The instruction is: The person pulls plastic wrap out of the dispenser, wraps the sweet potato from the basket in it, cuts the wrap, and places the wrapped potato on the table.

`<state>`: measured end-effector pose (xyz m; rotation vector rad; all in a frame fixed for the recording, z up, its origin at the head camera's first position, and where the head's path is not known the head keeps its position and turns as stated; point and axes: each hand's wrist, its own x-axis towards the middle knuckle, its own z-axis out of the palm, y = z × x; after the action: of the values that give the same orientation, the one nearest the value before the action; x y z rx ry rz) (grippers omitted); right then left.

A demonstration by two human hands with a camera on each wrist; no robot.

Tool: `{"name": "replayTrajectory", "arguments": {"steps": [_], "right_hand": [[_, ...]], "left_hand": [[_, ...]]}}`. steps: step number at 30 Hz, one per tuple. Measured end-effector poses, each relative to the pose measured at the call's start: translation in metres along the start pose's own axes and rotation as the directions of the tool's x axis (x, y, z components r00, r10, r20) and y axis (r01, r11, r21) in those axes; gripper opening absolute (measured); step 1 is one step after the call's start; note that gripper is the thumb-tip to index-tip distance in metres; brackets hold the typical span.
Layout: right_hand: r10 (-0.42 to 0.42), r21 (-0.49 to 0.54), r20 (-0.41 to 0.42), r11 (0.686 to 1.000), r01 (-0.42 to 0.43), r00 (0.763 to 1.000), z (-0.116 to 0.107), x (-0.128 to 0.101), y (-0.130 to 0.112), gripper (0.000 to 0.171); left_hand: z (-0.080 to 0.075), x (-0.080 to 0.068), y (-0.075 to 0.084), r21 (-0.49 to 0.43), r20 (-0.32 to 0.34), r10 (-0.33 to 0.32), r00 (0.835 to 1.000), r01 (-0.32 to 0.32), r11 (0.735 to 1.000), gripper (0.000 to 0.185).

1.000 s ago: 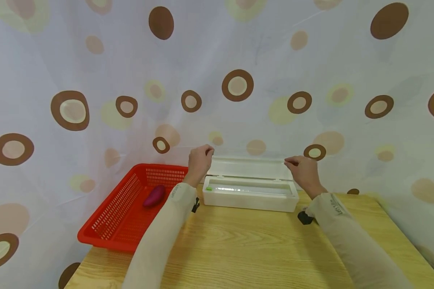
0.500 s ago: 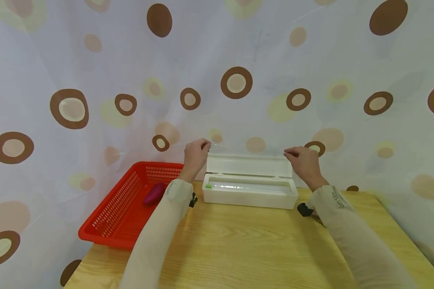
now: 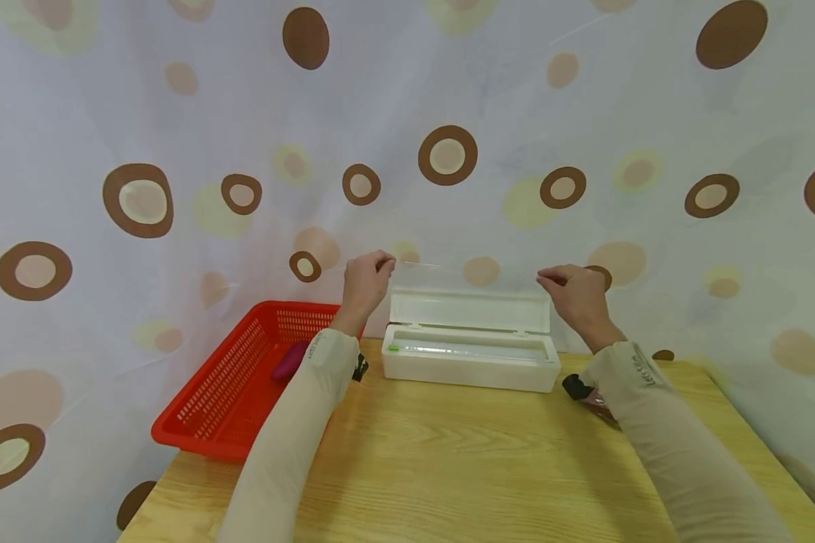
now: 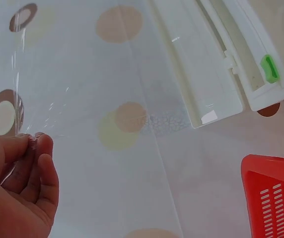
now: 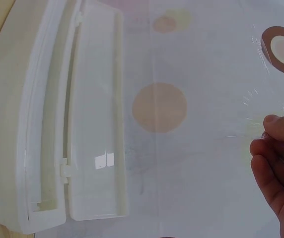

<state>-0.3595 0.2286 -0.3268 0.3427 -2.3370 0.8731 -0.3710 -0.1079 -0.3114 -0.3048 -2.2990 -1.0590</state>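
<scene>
We see both hands raised above the white dispenser box (image 3: 471, 354), w/ a sheet of clear film (image 3: 469, 275) stretched between them. The left hand (image 3: 364, 280) pinches the film's upper left corner betw. thumb and curled fingers; in the left wrist view the film (image 4: 82, 99) goes up from the fingertips (image 4: 40, 144), w/ small wrinkles near the pinch. The right hand (image 3: 573, 292) pinches the opposite corner in the same way; in the right wrist view the film (image 5: 206, 99) is crinkled just beside the fingertips (image 5: 271, 124).

The film hangs approx. upright, its top edge running from hand to hand, and it goes down to the box. The box stands on the wooden worktop (image 3: 462, 467) at 12 o'clock from us, its lid (image 3: 470, 311) open and leaning back toward the dotted curtain (image 3: 448, 113). A small green tab (image 3: 393, 348) sits at the box's left end.

At 10 o'clock a red basket (image 3: 224, 400) lies partly over the worktop edge, just beside the box. In it lies a purple object (image 3: 289, 361), partly hidden by the left sleeve (image 3: 292, 437).
</scene>
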Motion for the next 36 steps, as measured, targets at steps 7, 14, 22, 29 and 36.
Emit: {"name": "replayTrajectory", "arguments": {"steps": [7, 14, 22, 29, 36], "right_hand": [[-0.011, -0.021, -0.026, 1.000, 0.010, 1.000, -0.007, 0.001, -0.008, 0.021], [-0.012, 0.006, -0.087, 1.000, 0.013, 0.996, -0.012, 0.004, -0.012, 0.017], [-0.024, 0.005, -0.104, 1.000, 0.024, 0.994, -0.020, 0.003, -0.018, 0.017], [-0.027, 0.017, -0.070, 0.999, 0.028, 0.997, -0.034, -0.006, -0.026, 0.022], [-0.116, 0.027, -0.061, 0.993, 0.118, 0.991, -0.044, -0.027, -0.027, 0.015]], "left_hand": [[-0.006, 0.001, 0.007, -0.009, -0.010, 0.022, 1.000, -0.022, 1.000, 0.016], [-0.010, 0.002, 0.016, -0.044, -0.016, 0.008, 1.000, -0.009, 0.999, 0.016], [-0.017, 0.001, 0.025, -0.067, -0.027, -0.012, 1.000, 0.010, 0.998, 0.016], [-0.024, -0.004, 0.030, -0.079, -0.044, 0.038, 0.998, -0.042, 0.996, 0.016], [-0.036, -0.025, 0.036, -0.101, -0.009, 0.102, 0.995, -0.102, 0.990, 0.015]]}}
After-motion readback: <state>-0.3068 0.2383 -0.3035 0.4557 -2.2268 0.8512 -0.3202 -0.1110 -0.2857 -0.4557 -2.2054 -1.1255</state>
